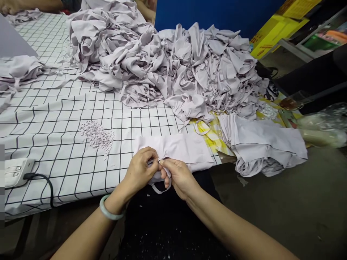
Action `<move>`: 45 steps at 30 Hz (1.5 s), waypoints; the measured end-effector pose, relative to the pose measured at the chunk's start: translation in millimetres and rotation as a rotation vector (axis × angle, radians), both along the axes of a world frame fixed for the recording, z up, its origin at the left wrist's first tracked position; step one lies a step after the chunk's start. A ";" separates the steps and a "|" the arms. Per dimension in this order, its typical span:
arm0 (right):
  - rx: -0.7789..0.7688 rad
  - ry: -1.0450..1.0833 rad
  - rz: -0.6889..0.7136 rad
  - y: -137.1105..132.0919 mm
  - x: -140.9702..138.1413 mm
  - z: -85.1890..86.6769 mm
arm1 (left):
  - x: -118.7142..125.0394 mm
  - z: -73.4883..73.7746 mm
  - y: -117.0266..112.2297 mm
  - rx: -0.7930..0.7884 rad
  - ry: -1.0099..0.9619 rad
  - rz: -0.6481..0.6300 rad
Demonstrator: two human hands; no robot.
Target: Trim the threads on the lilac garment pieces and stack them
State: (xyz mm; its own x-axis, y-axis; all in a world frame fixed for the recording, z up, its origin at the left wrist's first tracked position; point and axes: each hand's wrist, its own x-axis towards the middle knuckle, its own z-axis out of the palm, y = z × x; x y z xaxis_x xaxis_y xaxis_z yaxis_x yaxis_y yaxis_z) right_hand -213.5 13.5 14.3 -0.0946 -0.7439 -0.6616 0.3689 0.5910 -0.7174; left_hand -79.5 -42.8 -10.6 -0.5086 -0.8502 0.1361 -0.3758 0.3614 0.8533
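Note:
My left hand (142, 169) and my right hand (177, 177) meet at the table's near edge, fingers pinched together on a pale lilac fabric piece (187, 148) with a thin strap (159, 188) that loops down below my hands. A small bit shows between the fingertips; I cannot make out what it is. A green bangle (110, 213) circles my left wrist. The rest of the fabric piece lies flat on the checked tablecloth (62, 119) just beyond my hands.
A big heap of lilac garments (168, 61) fills the back of the table. A folded stack (265, 144) lies at the right. Small cut scraps (97, 135) lie left of centre. A white power strip (16, 171) sits at the left edge. Another person's arm (32, 5) shows top left.

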 end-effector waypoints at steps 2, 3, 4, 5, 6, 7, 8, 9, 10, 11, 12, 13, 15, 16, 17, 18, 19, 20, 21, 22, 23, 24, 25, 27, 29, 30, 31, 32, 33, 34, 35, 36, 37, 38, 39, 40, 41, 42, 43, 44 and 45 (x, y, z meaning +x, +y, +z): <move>0.024 -0.059 0.034 9.9 -2.6 2.0 | 0.2 0.0 1.7 -0.038 -0.021 -0.005; 0.039 -0.088 0.061 17.9 -4.4 3.4 | 1.7 0.7 2.7 -0.060 -0.029 -0.026; 0.047 -0.105 0.093 27.7 -7.0 4.8 | 4.3 2.0 3.6 -0.074 -0.032 -0.059; 0.040 -0.094 0.130 38.6 -10.8 6.1 | 8.2 3.8 4.1 -0.077 -0.032 -0.100; 0.015 -0.040 0.160 49.5 -16.4 7.0 | 13.0 5.9 3.7 -0.074 -0.032 -0.130; -0.029 0.068 0.175 59.1 -24.4 7.3 | 18.5 8.0 2.1 -0.077 -0.038 -0.132; -0.093 0.228 0.171 66.2 -34.9 7.0 | 24.1 9.9 -0.9 -0.097 -0.061 -0.095; -0.169 0.432 0.148 69.8 -48.2 5.9 | 29.3 11.3 -5.4 -0.136 -0.111 -0.018; -0.249 0.655 0.115 69.1 -63.7 4.2 | 33.4 12.3 -11.3 -0.185 -0.193 0.089; -0.319 0.877 0.075 64.1 -80.9 1.8 | 35.9 12.9 -18.1 -0.232 -0.298 0.198; -0.376 1.085 0.042 55.2 -98.5 -1.3 | 36.7 13.4 -25.4 -0.261 -0.414 0.289; -0.409 1.262 0.026 43.1 -115.3 -5.0 | 35.8 14.0 -32.7 -0.268 -0.521 0.344; -0.383 1.530 0.039 14.4 -141.3 -14.3 | 30.5 16.3 -45.4 -0.221 -0.663 0.334; -0.349 1.599 0.066 0.7 -148.9 -19.3 | 27.3 18.2 -50.1 -0.184 -0.693 0.285; -0.318 1.632 0.094 -10.9 -152.5 -23.9 | 24.4 20.7 -53.5 -0.150 -0.702 0.232; -0.301 1.635 0.118 -19.4 -152.6 -27.5 | 22.6 23.8 -55.3 -0.120 -0.697 0.185; -0.304 1.620 0.125 -24.3 -149.9 -29.6 | 22.0 27.6 -55.2 -0.095 -0.676 0.156; -0.329 1.594 0.114 -25.3 -145.3 -29.7 | 23.0 32.3 -53.2 -0.070 -0.635 0.152; -0.374 1.556 0.086 -22.7 -139.9 -27.7 | 25.5 37.9 -49.2 -0.040 -0.576 0.177; -0.430 1.499 0.042 -17.1 -134.3 -23.8 | 29.5 44.1 -43.4 0.000 -0.502 0.213; -0.493 1.416 -0.010 -9.2 -129.1 -18.3 | 34.9 50.8 -36.2 0.051 -0.415 0.253; -0.553 1.302 -0.069 0.2 -124.9 -11.7 | 41.1 57.5 -28.3 0.115 -0.327 0.290; -0.601 1.160 -0.129 10.3 -122.0 -4.4 | 47.8 63.8 -20.3 0.171 -0.254 0.297; -0.638 0.858 -0.246 30.9 -122.4 11.1 | 58.9 74.3 -6.5 0.298 -0.097 0.286; -0.619 0.659 -0.349 52.3 -134.0 27.6 | 60.2 82.1 3.2 0.409 0.025 0.295; -0.608 0.623 -0.402 63.8 -144.4 36.3 | 54.8 85.4 6.8 0.442 0.071 0.293; -0.601 0.624 -0.455 75.9 -157.8 45.0 | 44.7 88.5 10.0 0.460 0.111 0.280; -0.605 0.651 -0.518 88.6 -173.6 53.7 | 29.7 91.4 12.7 0.472 0.148 0.246; -0.617 0.685 -0.589 101.5 -191.4 62.1 | 10.1 94.2 15.2 0.491 0.185 0.182; -0.637 0.721 -0.667 114.1 -210.5 69.8 | -13.6 96.8 17.3 0.516 0.223 0.102; -0.658 0.759 -0.743 125.8 -230.3 76.6 | -40.3 99.2 19.0 0.541 0.265 0.016; -0.676 0.806 -0.812 135.9 -250.5 82.2 | -69.3 101.3 20.0 0.568 0.306 -0.068; -0.693 0.864 -0.873 143.7 -270.9 86.3 | -99.5 103.1 20.0 0.593 0.349 -0.130; -0.706 0.928 -0.917 148.6 -291.5 89.0 | -129.9 104.5 18.6 0.619 0.385 -0.191; -0.714 0.994 -0.939 150.2 -312.4 89.9 | -159.9 105.2 15.5 0.640 0.413 -0.236; -0.722 1.050 -0.946 148.1 -333.6 89.2 | -188.9 105.1 10.5 0.655 0.433 -0.271; -0.732 1.090 -0.943 142.2 -355.1 86.7 | -216.4 103.9 3.3 0.663 0.441 -0.298; -0.739 1.117 -0.928 132.9 -376.5 82.4 | -241.9 101.4 -5.8 0.662 0.431 -0.303; -0.729 1.140 -0.900 120.7 -397.3 76.2 | -265.1 97.3 -16.3 0.655 0.410 -0.291; -0.704 1.160 -0.867 106.6 -416.9 68.3 | -285.5 91.9 -27.6 0.637 0.378 -0.253; -0.655 1.183 -0.813 91.7 -434.4 58.7 | -302.8 85.3 -38.9 0.618 0.336 -0.203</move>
State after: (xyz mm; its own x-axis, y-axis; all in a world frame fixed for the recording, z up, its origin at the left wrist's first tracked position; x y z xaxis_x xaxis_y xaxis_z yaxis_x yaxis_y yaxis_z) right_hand -647.9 105.2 73.1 -0.8044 -0.3543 0.4768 -0.5117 0.0056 -0.8591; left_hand -382.4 -81.7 74.6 -0.6796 -0.7155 -0.1619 -0.0351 -0.1887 0.9814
